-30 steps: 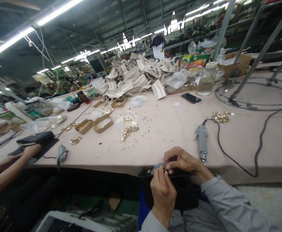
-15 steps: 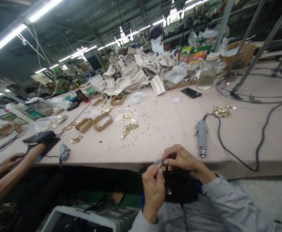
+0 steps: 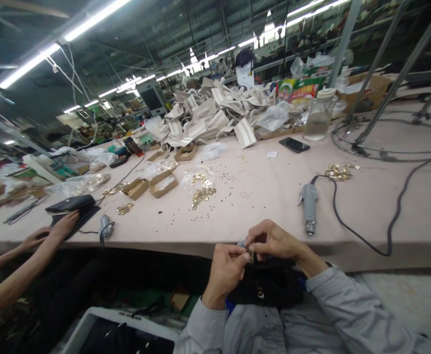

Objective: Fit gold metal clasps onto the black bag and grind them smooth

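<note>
Hands on metal piece, left one higher

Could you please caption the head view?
Left hand and right hand hold a small golden metal piece near a pink tabletop.

Long worktable under pinkish-beige cloth, draped over the near edge. Centre: small gold metal plates heaped beside a clear plastic bag; tiny black bits scattered around. Left of these, two open cardboard trays. Behind, a large jumble of off-white strips. Right side: corded grey electric screwdriver; beyond it, another gold heap, black smartphone, lidded jar partly filled.
</note>
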The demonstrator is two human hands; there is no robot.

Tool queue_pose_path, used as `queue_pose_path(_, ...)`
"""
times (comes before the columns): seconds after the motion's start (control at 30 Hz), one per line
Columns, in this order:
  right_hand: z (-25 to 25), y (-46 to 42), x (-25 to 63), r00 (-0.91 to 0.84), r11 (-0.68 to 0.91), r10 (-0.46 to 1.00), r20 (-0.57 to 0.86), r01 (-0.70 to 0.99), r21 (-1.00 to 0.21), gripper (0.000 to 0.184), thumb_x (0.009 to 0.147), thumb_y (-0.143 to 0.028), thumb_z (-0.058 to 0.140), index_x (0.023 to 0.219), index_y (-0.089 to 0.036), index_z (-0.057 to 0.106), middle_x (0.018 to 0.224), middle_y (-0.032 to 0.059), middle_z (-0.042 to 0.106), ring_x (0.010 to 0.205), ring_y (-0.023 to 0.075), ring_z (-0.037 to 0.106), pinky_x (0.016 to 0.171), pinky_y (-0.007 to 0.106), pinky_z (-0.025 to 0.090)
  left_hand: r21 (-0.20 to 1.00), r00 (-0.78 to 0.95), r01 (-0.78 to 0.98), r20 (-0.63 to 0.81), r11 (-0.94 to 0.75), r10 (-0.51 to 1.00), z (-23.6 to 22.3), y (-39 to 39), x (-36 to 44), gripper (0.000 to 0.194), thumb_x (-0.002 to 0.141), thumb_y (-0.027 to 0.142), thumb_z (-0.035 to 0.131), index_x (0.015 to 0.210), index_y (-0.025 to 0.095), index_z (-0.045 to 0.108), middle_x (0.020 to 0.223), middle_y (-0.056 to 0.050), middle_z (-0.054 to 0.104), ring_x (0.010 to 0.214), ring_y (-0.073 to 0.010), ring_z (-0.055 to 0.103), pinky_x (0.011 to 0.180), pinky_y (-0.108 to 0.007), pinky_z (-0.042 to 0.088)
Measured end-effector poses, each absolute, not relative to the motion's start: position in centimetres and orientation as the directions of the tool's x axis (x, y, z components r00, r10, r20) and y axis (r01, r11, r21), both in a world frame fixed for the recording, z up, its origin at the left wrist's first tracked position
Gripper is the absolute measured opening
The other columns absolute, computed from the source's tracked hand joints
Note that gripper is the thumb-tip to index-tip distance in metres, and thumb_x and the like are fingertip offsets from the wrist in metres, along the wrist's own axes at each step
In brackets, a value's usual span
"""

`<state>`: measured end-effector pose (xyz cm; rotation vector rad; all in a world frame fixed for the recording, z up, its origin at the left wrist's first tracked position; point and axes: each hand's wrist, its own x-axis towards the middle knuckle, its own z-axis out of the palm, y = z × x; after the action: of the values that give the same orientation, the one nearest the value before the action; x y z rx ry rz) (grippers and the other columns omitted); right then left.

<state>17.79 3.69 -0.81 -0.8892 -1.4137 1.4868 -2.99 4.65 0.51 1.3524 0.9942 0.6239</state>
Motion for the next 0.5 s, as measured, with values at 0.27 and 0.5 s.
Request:
queue_pose_path(0.27, -0.6, 3.4, 17.4, -0.421, 0.0, 0.905, 0.061, -0.142, -0.99, 0.034, 0.085, -0.043, 0.083, 0.094, -0.011, 0.08, 0.076, 0.0088, 0.076, 0.054, 0.0155, 0.067, 0.049, 0.021, 0.052, 0.962, 0.44, 0.131, -0.275, 0.241, 0.855, 1.6, 4.5, -2.6, 0.023, 0.069, 0.032, 0.079, 0.063, 0.012, 0.07, 0.042, 0.004, 0.049, 0.035, -0.0059, 0.033, 0.038, -0.021, 0.02)
queue_pose_path(0.5, 1.2, -0.5, 18.3, -0.102, 0.265, 0.964, 0.245, 0.307, -0.914, 0.026, 0.093, -0.042, 0.078, 0.101, -0.017, 0.078, 0.086, 0.0077, 0.074, 0.077, 0.0214, 0.069, 0.07, 0.029, 0.055, 0.981, 0.353, 0.084, -0.193, 0.174, 0.916, 1.3, 3.9, -3.5, 0.019, 0.068, 0.029, 0.081, 0.067, 0.011, 0.076, 0.059, -0.005, 0.068, 0.048, -0.009, 0.045, 0.048, -0.021, 0.029)
